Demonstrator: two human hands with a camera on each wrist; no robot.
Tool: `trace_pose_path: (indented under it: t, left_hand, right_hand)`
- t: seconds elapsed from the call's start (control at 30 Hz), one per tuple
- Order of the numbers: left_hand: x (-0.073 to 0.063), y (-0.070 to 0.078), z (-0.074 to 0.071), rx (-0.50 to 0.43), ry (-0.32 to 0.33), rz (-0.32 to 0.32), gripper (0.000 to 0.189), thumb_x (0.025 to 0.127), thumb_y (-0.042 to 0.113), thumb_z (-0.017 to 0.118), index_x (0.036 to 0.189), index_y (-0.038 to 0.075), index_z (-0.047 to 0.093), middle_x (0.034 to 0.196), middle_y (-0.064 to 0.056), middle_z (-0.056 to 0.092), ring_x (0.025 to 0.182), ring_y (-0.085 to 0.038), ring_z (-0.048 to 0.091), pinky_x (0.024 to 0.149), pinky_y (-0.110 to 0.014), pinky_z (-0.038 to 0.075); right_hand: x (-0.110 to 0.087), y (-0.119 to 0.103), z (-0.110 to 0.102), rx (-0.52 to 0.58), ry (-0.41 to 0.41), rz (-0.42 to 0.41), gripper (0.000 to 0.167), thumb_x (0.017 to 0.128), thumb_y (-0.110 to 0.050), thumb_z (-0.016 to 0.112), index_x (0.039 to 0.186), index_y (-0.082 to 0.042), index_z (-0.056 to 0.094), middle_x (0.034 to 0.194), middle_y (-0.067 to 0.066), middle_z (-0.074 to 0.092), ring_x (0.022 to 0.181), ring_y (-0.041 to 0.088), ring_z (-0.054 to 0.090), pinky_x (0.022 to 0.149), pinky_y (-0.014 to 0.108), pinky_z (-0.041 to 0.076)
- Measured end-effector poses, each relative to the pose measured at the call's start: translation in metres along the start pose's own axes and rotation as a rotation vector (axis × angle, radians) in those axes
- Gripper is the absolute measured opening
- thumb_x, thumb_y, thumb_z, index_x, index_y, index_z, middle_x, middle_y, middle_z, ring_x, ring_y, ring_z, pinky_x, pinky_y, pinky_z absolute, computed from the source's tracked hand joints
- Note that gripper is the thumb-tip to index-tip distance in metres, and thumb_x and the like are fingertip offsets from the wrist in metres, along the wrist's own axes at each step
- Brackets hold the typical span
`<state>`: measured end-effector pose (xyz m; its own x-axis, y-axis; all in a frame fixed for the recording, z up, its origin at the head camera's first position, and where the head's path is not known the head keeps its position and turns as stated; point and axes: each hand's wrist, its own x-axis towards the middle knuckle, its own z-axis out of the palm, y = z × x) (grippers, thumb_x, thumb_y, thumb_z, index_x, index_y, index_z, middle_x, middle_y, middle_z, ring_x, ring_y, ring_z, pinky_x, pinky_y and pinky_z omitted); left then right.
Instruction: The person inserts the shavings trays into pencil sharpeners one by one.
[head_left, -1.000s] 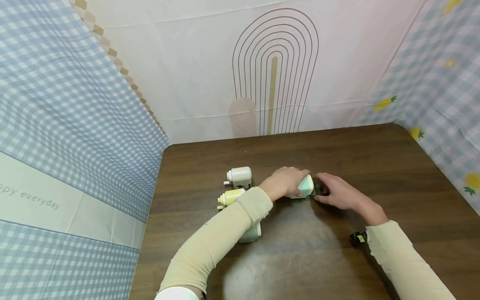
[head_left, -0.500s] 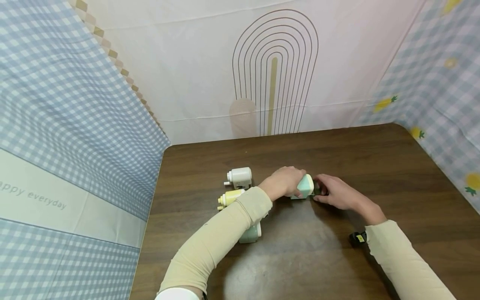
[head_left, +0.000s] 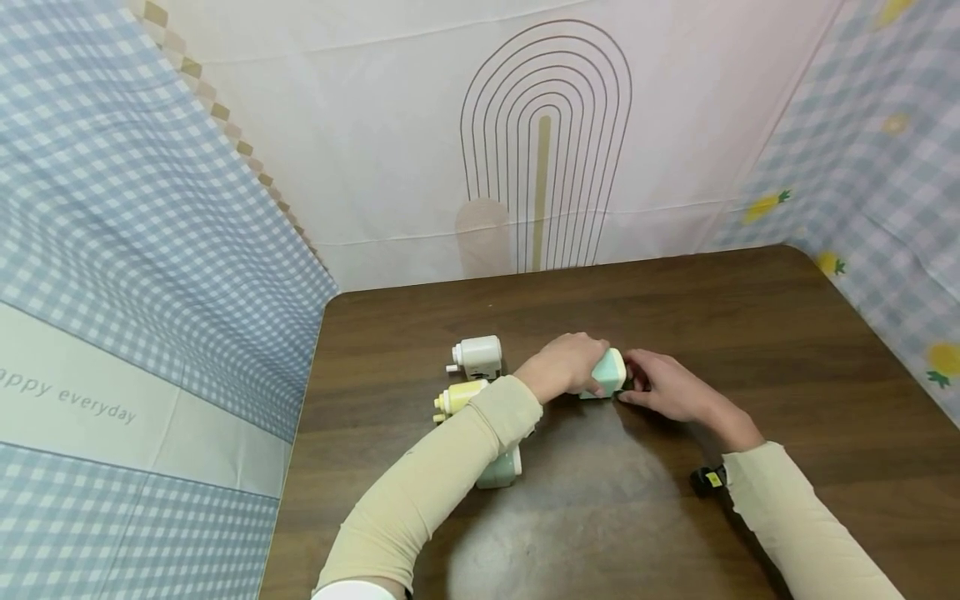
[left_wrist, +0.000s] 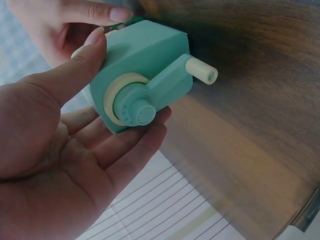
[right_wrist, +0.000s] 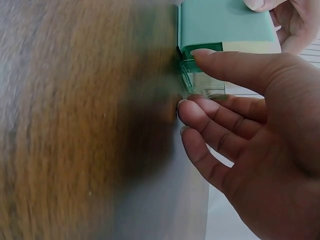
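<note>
My left hand (head_left: pixel 566 364) grips a mint-green crank pencil sharpener (head_left: pixel 607 372) low at the table's middle. In the left wrist view its thumb lies over one side, with fingers curled underneath. The crank arm (left_wrist: pixel 170 82) with its cream knob (left_wrist: pixel 201 70) faces that camera. At the opposite end, my right hand (head_left: pixel 667 385) pinches a clear drawer (right_wrist: pixel 206 84) that sticks partly out of the sharpener. Its thumb lies at the drawer's upper edge, fingertips below. Most of the drawer's inside is hidden.
Left of the hands stand a white sharpener (head_left: pixel 480 354), a yellow sharpener (head_left: pixel 463 397) and a grey-green sharpener (head_left: pixel 500 471), the last two partly behind my left sleeve (head_left: pixel 442 483). Hanging cloths surround the brown table (head_left: pixel 570 525). A small black device (head_left: pixel 705 481) is at my right wrist.
My right hand has moved slightly left, closer to the sharpener, and less of the drawer shows between them. The left hand and the sharpener stay nearly still.
</note>
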<state>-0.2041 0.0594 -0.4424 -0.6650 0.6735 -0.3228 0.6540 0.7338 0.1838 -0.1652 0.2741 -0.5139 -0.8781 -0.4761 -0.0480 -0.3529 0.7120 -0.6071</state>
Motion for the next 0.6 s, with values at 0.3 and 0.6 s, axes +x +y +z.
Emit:
trace_pose_path:
  t: [0.3,0.6]
  left_hand:
    - [-0.001,0.0,-0.002,0.008,0.014,0.009,0.062,0.093,0.045,0.081,0.143,0.014,0.061,0.122,0.002,0.07,0.101,-0.011,0.065,0.086,-0.026,0.054]
    - [-0.001,-0.001,0.0,0.004,0.007,0.011,0.062,0.093,0.045,0.082,0.142,0.014,0.062,0.118,0.003,0.07,0.098,-0.011,0.064,0.084,-0.025,0.053]
  right_hand:
    - [0.002,-0.004,0.003,0.012,0.03,0.021,0.03,0.094,-0.015,0.083,0.113,-0.008,0.061,0.084,-0.002,0.059,0.072,0.014,0.055,0.065,0.032,0.049]
    - [0.003,-0.006,0.012,0.045,0.055,0.018,0.062,0.093,-0.016,0.085,0.142,-0.002,0.05,0.09,0.001,0.061,0.075,0.014,0.057,0.067,0.03,0.05]
